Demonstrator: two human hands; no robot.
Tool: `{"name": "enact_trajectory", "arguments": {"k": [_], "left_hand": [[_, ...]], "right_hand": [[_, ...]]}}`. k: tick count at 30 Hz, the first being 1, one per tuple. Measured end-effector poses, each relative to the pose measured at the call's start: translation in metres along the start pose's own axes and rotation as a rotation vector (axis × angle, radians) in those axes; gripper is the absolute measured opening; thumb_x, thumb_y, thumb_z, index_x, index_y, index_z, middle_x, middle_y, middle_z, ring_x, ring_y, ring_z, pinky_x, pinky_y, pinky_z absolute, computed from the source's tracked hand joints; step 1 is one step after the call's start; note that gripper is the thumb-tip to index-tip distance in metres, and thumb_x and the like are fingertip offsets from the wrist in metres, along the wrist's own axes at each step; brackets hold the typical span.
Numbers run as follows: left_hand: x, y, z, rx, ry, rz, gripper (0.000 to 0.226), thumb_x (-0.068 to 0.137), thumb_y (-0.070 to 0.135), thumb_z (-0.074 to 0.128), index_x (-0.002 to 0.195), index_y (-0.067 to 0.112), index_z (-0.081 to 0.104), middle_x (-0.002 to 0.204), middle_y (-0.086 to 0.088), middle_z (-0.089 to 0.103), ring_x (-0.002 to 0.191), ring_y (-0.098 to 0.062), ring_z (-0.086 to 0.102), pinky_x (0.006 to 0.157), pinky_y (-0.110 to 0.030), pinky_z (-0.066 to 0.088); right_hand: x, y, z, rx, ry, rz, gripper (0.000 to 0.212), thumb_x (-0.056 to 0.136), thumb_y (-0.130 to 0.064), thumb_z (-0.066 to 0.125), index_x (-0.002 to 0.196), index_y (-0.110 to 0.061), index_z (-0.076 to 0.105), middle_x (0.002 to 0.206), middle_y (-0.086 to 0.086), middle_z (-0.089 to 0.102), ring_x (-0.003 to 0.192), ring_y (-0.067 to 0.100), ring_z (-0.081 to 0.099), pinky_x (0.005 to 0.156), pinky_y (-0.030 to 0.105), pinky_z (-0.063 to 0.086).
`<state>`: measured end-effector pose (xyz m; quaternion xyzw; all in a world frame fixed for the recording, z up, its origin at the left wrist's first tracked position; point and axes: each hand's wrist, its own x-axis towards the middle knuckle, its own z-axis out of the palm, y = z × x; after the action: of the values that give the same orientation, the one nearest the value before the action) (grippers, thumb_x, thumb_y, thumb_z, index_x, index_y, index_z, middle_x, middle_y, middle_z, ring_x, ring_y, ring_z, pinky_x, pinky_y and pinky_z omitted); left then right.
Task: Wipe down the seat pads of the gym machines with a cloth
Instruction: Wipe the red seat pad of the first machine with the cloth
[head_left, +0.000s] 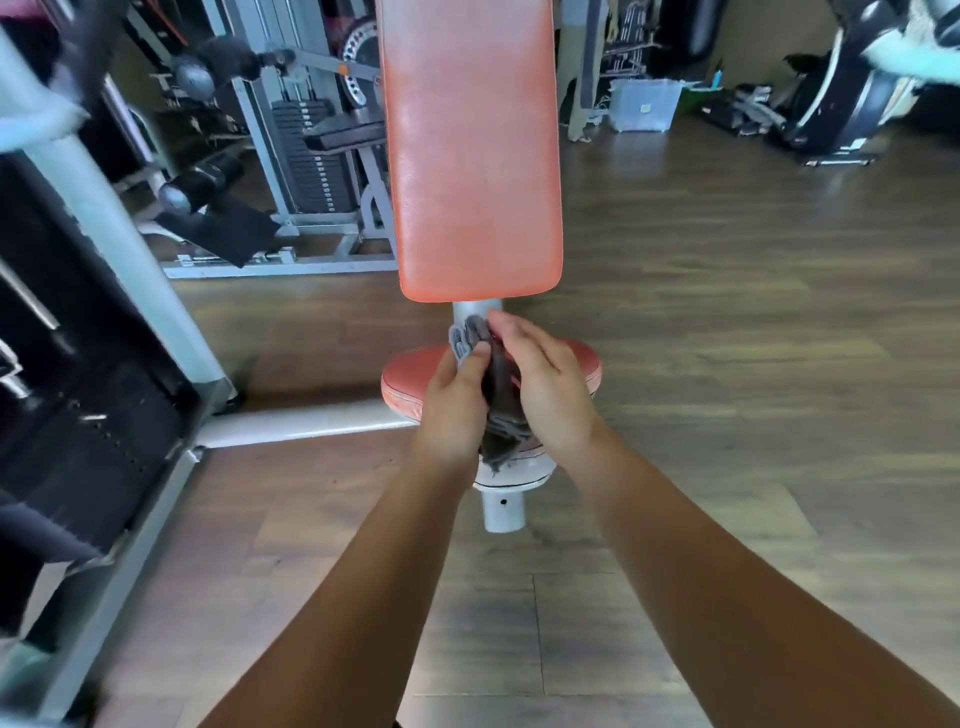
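Over the seat pad, both hands hold a cloth

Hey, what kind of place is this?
Most likely a gym: a weight-stack machine stands at the back left, and a long orange pad rises above a round seat pad just ahead.

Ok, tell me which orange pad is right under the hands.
The round seat pad, beneath the left hand and right hand holding the grey cloth; the long back pad lies beyond, untouched.
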<state>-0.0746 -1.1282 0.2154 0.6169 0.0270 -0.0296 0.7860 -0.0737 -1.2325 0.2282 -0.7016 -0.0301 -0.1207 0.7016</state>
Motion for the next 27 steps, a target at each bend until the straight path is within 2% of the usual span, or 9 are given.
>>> {"name": "enact_trajectory", "arguments": {"k": [3, 6, 10, 12, 14, 16, 21, 25, 27], "left_hand": [[0.004, 0.0, -0.029, -0.01, 0.112, 0.044, 0.022, 0.102, 0.033, 0.054, 0.101, 0.017, 0.069, 0.09, -0.012, 0.072, 0.087, -0.028, 0.07, 0.089, -0.046, 0.055], [0.004, -0.005, -0.059, -0.04, 0.187, 0.068, 0.018, 0.106, 0.026, 0.053, 0.105, 0.014, 0.067, 0.085, -0.006, 0.068, 0.078, -0.019, 0.066, 0.075, -0.028, 0.055], [0.007, -0.031, -0.089, 0.007, 0.253, 0.05, 0.019, 0.106, 0.021, 0.052, 0.108, 0.015, 0.071, 0.081, 0.01, 0.073, 0.077, -0.004, 0.068, 0.072, -0.016, 0.053], [0.007, -0.049, -0.094, 0.008, 0.294, 0.019, 0.018, 0.105, 0.022, 0.055, 0.11, 0.019, 0.072, 0.092, 0.008, 0.077, 0.086, -0.006, 0.071, 0.078, -0.016, 0.055], [0.011, -0.07, -0.098, -0.023, 0.327, -0.015, 0.017, 0.103, 0.025, 0.058, 0.114, 0.026, 0.071, 0.108, 0.004, 0.078, 0.101, -0.01, 0.074, 0.089, -0.023, 0.057], [0.015, -0.09, -0.098, -0.054, 0.352, -0.032, 0.015, 0.101, 0.031, 0.058, 0.114, 0.033, 0.067, 0.113, 0.001, 0.077, 0.107, -0.015, 0.073, 0.089, -0.03, 0.058], [0.023, -0.117, -0.081, -0.086, 0.332, -0.02, 0.044, 0.092, 0.054, 0.054, 0.133, 0.043, 0.065, 0.128, 0.012, 0.073, 0.123, -0.01, 0.066, 0.112, -0.043, 0.05], [0.022, -0.127, -0.056, -0.102, 0.336, 0.03, 0.058, 0.101, 0.058, 0.046, 0.157, 0.04, 0.043, 0.162, 0.02, 0.042, 0.15, 0.002, 0.036, 0.128, -0.037, 0.027], [0.012, -0.126, -0.043, -0.105, 0.352, 0.036, 0.06, 0.105, 0.055, 0.04, 0.162, 0.039, 0.033, 0.167, 0.024, 0.03, 0.153, 0.006, 0.024, 0.13, -0.036, 0.02]], "right_hand": [[0.017, 0.008, -0.005, -0.26, -0.083, -0.065, 0.029, 0.103, -0.027, 0.056, 0.125, -0.018, 0.073, 0.126, -0.012, 0.072, 0.12, 0.001, 0.062, 0.106, 0.021, 0.042], [0.032, 0.029, -0.007, -0.599, -0.261, -0.101, 0.029, 0.101, -0.027, 0.059, 0.126, -0.02, 0.072, 0.129, -0.007, 0.071, 0.123, 0.008, 0.062, 0.11, 0.028, 0.043], [0.045, 0.057, -0.005, -0.953, -0.567, -0.192, 0.035, 0.098, -0.025, 0.063, 0.132, -0.019, 0.068, 0.14, -0.003, 0.065, 0.135, 0.013, 0.054, 0.117, 0.026, 0.033], [0.055, 0.064, -0.007, -1.056, -0.66, -0.229, 0.04, 0.098, -0.023, 0.064, 0.137, -0.018, 0.064, 0.148, -0.001, 0.058, 0.143, 0.014, 0.046, 0.122, 0.026, 0.026], [0.063, 0.071, -0.007, -1.091, -0.723, -0.205, 0.043, 0.099, -0.022, 0.063, 0.142, -0.022, 0.06, 0.155, -0.003, 0.049, 0.15, 0.013, 0.035, 0.126, 0.033, 0.02], [0.068, 0.079, -0.007, -1.065, -0.77, -0.157, 0.045, 0.101, -0.021, 0.06, 0.145, -0.027, 0.056, 0.159, -0.009, 0.042, 0.153, 0.006, 0.026, 0.128, 0.035, 0.015], [0.07, 0.091, -0.008, -0.995, -0.771, -0.159, 0.044, 0.103, -0.02, 0.056, 0.146, -0.027, 0.055, 0.159, -0.013, 0.041, 0.15, -0.002, 0.028, 0.128, 0.029, 0.015], [0.07, 0.093, -0.008, -0.974, -0.749, -0.183, 0.052, 0.093, -0.037, 0.049, 0.144, -0.027, 0.058, 0.157, -0.013, 0.045, 0.148, -0.002, 0.033, 0.127, 0.03, 0.02], [0.07, 0.094, -0.008, -0.967, -0.743, -0.201, 0.054, 0.092, -0.04, 0.048, 0.143, -0.026, 0.059, 0.156, -0.013, 0.047, 0.147, -0.001, 0.035, 0.126, 0.032, 0.022]]}}
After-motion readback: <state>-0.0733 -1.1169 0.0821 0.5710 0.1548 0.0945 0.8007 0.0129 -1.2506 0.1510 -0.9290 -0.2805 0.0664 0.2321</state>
